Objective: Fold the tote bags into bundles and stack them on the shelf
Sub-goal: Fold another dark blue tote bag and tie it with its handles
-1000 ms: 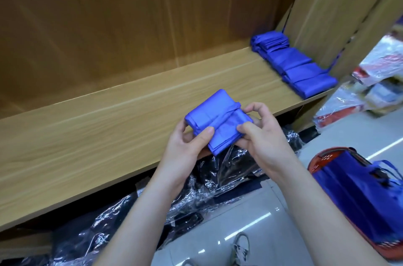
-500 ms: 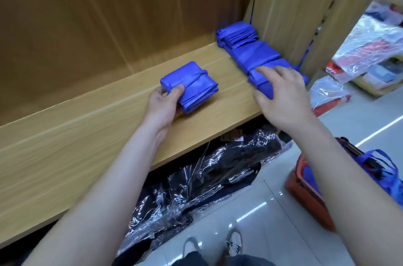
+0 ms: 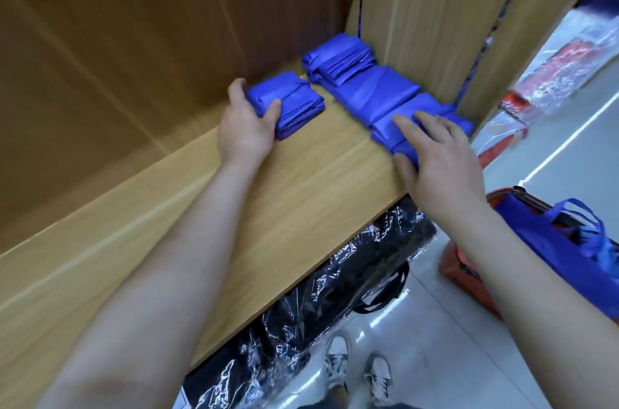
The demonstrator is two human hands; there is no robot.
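Observation:
A folded blue tote bundle (image 3: 294, 100) lies on the wooden shelf (image 3: 301, 194), and my left hand (image 3: 246, 127) grips its near left end, thumb on top and fingers round the far side. To its right a row of folded blue bundles (image 3: 365, 87) runs along the shelf's right wall. My right hand (image 3: 435, 154) rests flat, fingers straight, on the nearest bundle of that row (image 3: 405, 137), at the shelf's front edge.
An orange basket (image 3: 469, 274) with unfolded blue tote bags (image 3: 552, 241) stands on the floor at right. Black goods in clear plastic (image 3: 318, 308) fill the space under the shelf. Wrapped packages (image 3: 569, 66) lie at far right. My shoes (image 3: 358, 368) show below.
My left hand has carried the bundle from mid-air onto the shelf and slid it right, toward the row. My right hand let go of it and came down on the row's nearest bundle.

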